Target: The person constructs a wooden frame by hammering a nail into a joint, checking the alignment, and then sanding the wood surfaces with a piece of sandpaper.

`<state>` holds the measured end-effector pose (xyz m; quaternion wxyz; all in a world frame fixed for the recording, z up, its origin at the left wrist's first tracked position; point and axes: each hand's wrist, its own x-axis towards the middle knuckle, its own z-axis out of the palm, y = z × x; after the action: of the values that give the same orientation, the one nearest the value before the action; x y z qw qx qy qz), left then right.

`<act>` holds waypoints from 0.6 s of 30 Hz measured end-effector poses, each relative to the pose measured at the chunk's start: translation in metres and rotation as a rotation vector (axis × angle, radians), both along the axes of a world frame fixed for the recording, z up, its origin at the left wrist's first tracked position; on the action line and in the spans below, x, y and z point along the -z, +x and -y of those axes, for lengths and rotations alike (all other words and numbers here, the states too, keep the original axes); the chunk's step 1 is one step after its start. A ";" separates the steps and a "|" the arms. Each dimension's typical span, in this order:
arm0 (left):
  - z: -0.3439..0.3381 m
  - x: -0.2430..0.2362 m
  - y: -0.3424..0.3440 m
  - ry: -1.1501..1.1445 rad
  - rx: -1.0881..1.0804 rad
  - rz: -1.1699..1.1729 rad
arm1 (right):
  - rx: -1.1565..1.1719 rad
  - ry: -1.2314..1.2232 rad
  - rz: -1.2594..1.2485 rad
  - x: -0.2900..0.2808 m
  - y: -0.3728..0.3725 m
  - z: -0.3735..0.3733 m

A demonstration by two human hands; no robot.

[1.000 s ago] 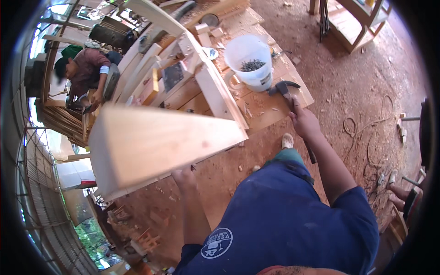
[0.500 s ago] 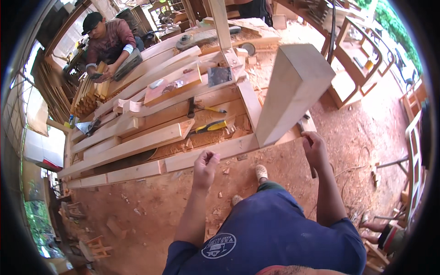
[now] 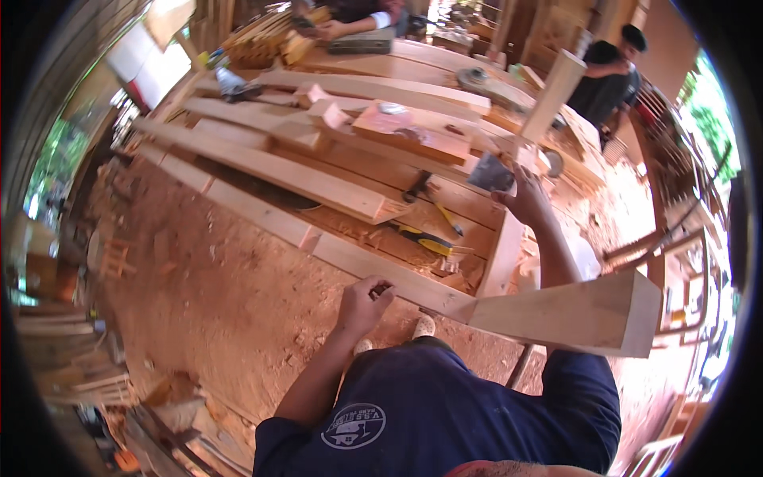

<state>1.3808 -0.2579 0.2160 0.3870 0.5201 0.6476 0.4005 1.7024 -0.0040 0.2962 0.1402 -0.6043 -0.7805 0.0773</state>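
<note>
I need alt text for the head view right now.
The right hand reaches over a wooden frame, near a dark flat plate, while the left hand, loosely curled, is by the frame's near edge. A yellow-and-black tool lies inside the frame; another person is at upper right.

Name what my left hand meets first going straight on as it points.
The left hand would probably meet the near wooden rail; depth is unclear, so it might pass above.

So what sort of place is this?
Most likely a woodworking shop: long, pale wooden boards lie near a slim yellow-and-black hand tool, alongside a thick, square-cut, pale wooden post.
</note>
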 end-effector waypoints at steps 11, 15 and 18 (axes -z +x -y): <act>-0.003 -0.003 -0.003 0.004 0.022 -0.099 | 0.065 0.332 -0.528 -0.007 0.034 0.052; -0.013 0.002 0.010 0.139 0.080 -0.141 | 0.254 0.449 -0.650 0.004 0.124 0.172; -0.027 -0.013 0.018 0.321 0.176 -0.306 | 0.511 0.142 -1.077 0.008 0.123 0.288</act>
<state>1.3992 -0.2311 0.2289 0.2299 0.6841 0.5789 0.3796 1.8256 -0.2921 0.2881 0.5700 -0.6379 -0.4330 0.2841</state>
